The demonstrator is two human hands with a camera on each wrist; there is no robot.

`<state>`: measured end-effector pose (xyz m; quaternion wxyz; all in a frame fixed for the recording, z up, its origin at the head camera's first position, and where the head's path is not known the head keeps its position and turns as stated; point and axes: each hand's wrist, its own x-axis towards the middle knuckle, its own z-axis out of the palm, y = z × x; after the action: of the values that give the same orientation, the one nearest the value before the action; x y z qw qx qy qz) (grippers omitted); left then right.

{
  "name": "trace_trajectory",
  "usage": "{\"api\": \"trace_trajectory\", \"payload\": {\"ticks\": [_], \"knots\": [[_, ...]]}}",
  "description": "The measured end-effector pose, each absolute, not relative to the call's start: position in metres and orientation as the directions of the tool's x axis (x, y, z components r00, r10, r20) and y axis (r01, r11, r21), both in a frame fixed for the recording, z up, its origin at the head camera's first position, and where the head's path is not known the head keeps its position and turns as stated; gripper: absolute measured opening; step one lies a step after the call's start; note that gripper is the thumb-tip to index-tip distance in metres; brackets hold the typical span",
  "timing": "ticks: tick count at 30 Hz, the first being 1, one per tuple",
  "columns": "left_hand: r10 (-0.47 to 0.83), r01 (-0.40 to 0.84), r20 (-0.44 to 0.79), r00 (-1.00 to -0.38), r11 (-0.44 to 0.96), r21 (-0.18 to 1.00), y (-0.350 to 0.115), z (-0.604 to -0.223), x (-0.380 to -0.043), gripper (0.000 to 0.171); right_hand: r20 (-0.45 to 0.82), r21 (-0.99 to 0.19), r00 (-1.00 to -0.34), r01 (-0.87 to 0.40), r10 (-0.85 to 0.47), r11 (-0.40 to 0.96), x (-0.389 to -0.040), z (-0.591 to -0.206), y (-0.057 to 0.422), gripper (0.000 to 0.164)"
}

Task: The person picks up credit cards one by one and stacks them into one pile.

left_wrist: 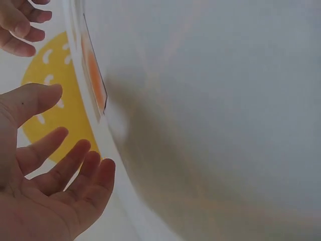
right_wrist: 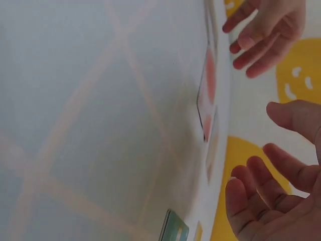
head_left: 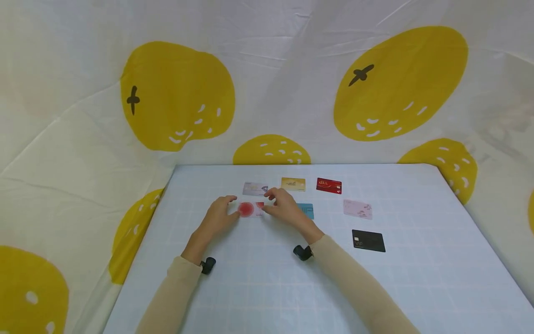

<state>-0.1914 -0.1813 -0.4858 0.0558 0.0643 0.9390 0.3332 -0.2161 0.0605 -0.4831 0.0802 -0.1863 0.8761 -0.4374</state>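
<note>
A pale card with a large red circle point(head_left: 247, 209) lies flat on the table between my two hands. At its left edge is my left hand point(head_left: 217, 217), thumb near the card and fingers loosely bent. My right hand point(head_left: 287, 209) hovers by its right end, partly covering a teal card point(head_left: 307, 210). The left wrist view shows the left hand point(left_wrist: 60, 186) with fingers spread and nothing in its grasp, beside the red-circle card point(left_wrist: 94, 75). Seen from the right wrist, the right hand point(right_wrist: 276, 196) is likewise relaxed, with the red-circle card point(right_wrist: 206, 93) lying beyond the fingertips.
Behind the hands lie a silvery card point(head_left: 253, 189), a gold card point(head_left: 293, 184) and a red card point(head_left: 328, 186). Farther right are a pale pink card point(head_left: 357, 209) and a black card point(head_left: 368, 240). A fruit-patterned cloth point(head_left: 283, 93) hangs beyond the table's point(head_left: 258, 287) far edge.
</note>
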Motion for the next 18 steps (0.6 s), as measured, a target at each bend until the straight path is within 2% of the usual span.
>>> {"api": "trace_trajectory", "payload": {"ticks": [11,18], "knots": [[0.264,0.157,-0.144,-0.954,0.845,0.511,-0.19,-0.491,-0.212,0.055,-0.156,-0.702,-0.894,-0.198,-0.419,0.684,-0.232,-0.493,0.041,0.049],[0.238,0.125,-0.215,-0.947,0.891,0.436,-0.188,-0.494,-0.216,0.061,-0.179,-0.64,-0.893,-0.214,-0.414,0.738,-0.234,-0.497,0.037,0.053]]}}
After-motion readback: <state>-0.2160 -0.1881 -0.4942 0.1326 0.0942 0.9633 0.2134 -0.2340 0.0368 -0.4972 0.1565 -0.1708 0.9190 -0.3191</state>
